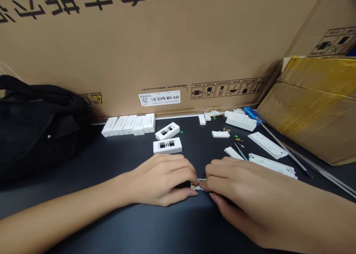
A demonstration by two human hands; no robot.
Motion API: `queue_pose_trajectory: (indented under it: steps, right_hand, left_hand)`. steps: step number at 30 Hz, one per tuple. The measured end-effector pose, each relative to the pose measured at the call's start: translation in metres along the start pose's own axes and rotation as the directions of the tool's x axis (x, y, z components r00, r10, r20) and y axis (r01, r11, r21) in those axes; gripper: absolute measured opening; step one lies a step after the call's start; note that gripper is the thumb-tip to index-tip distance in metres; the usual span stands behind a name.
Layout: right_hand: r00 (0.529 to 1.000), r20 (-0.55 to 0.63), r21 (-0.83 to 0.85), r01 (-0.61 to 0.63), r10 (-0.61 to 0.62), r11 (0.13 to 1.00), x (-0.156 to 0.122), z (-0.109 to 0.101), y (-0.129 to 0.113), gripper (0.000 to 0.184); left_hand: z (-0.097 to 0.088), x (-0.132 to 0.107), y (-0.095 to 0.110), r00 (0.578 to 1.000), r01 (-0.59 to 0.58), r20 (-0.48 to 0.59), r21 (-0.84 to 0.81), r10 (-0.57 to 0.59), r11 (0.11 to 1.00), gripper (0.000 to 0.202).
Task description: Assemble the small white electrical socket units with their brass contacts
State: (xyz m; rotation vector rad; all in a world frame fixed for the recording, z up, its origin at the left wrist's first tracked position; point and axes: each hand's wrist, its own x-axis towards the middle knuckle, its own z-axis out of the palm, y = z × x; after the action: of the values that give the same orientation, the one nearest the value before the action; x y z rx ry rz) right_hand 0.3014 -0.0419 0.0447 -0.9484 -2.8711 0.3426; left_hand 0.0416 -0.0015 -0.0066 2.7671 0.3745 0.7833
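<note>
My left hand point(164, 178) and my right hand point(236, 187) meet low on the dark table point(111, 165), fingers curled. Between their fingertips both pinch a small white plastic part point(199, 183) with a bit of metal showing; most of it is hidden by the fingers. Just beyond my left hand lie two white frames with rectangular cut-outs point(167, 145) point(167, 131). Beside my right hand lie long white covers point(272, 165) point(267, 144) and a thin tool point(240, 152).
A row of several white blocks point(129, 125) sits by the big cardboard box point(167, 42) at the back. A black bag point(36, 124) fills the left. A taped carton point(317, 102), a blue-handled screwdriver point(254, 115) and small loose parts point(221, 134) lie on the right.
</note>
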Motion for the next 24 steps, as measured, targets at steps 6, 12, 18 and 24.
queue_pose_trajectory:
  steps: [6, 12, 18, 24]
  right_hand:
    - [1.0, 0.019, 0.026, -0.025, 0.024, 0.999, -0.001, -0.0015, 0.0018, 0.022]
    - [0.999, 0.012, 0.061, -0.036, 0.035, 0.998, -0.0025, 0.0002, 0.0038, 0.02]
    - [1.0, 0.012, 0.029, -0.029, 0.029, 0.999, -0.0025, 0.0018, 0.0044, 0.018]
    - [0.998, -0.036, 0.043, -0.05, 0.052, 0.998, -0.0064, 0.0066, 0.003, 0.017]
  left_hand:
    - [-0.0005, -0.0014, -0.0031, 0.999, 0.045, -0.017, -0.102, -0.047, 0.994, 0.017]
    - [-0.0024, 0.0003, -0.0037, 0.998, 0.047, -0.038, -0.164, -0.054, 0.985, 0.016]
    - [-0.0027, 0.0012, -0.0039, 0.999, 0.02, -0.041, -0.155, -0.027, 0.988, 0.013]
    - [-0.0008, 0.0022, -0.0037, 0.995, -0.037, -0.091, -0.075, 0.03, 0.996, 0.014]
